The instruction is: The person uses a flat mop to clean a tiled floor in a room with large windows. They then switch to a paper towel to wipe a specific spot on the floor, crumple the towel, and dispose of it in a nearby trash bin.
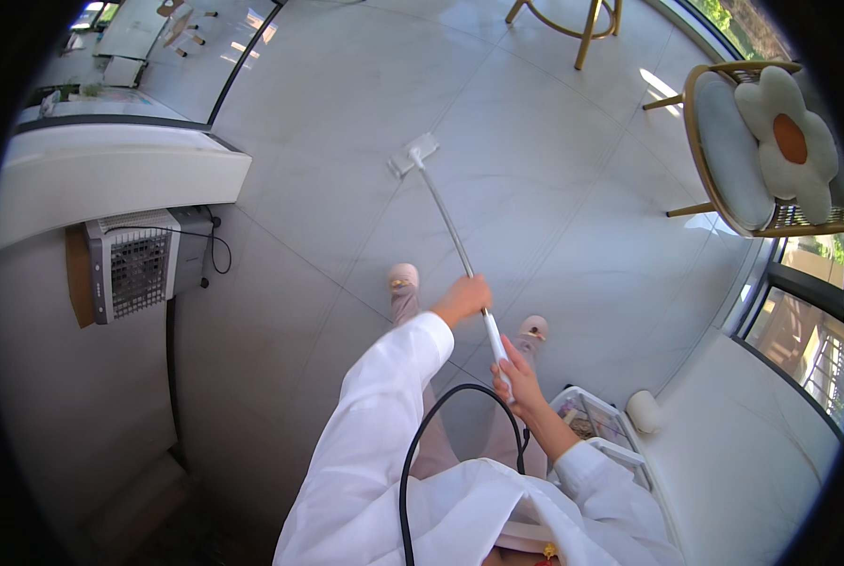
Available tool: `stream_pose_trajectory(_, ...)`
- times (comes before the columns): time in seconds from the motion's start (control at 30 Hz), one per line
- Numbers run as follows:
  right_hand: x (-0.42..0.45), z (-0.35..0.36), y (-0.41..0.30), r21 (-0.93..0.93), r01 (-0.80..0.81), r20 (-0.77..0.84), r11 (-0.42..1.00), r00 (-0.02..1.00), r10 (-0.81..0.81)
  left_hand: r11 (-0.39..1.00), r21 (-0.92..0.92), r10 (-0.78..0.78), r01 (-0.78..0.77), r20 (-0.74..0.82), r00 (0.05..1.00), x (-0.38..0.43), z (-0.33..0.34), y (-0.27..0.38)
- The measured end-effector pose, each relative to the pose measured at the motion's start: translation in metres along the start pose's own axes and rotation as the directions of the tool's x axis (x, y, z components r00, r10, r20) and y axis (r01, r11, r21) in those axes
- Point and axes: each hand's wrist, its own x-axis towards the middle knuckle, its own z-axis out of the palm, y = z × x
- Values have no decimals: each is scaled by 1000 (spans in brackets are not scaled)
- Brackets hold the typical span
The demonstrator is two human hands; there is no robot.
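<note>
A flat mop with a silver metal pole point(444, 212) slants down and away from me across the grey tiled floor point(309, 212). Around the pole, just above its white grip, my left hand point(466, 298) is closed. My right hand point(517, 375) grasps the white plastic handle point(496, 344) near its end. At the far end the rectangular white mop head point(413, 153) rests on the tiles. Below my hands, a black cable point(422, 431) loops in front of my white shirt. My pink shoes point(403, 274) stand on either side of the pole.
An air cooler point(139, 258) with a loose cord stands at the left, beside a white counter point(132, 170). A cushioned chair point(726, 141) with a flower pillow point(790, 141) is at the right. Wooden stool legs point(585, 42) show at the top. Clear storage bins point(595, 417) sit near my right arm.
</note>
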Motion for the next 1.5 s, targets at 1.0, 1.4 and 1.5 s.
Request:
stream_pose_trajectory(1.0,201,346,173,526,346,9,777,911,-412,902,305,312,-306,28,950,-169,-58,-310)
stream_pose_trajectory(1.4,171,464,373,615,309,-118,726,946,-303,873,118,433,-474,261,863,-383,18,-328)
stream_pose_trajectory(1.5,234,508,337,680,361,-168,638,924,-344,848,196,432,-492,280,857,-338,-9,-396)
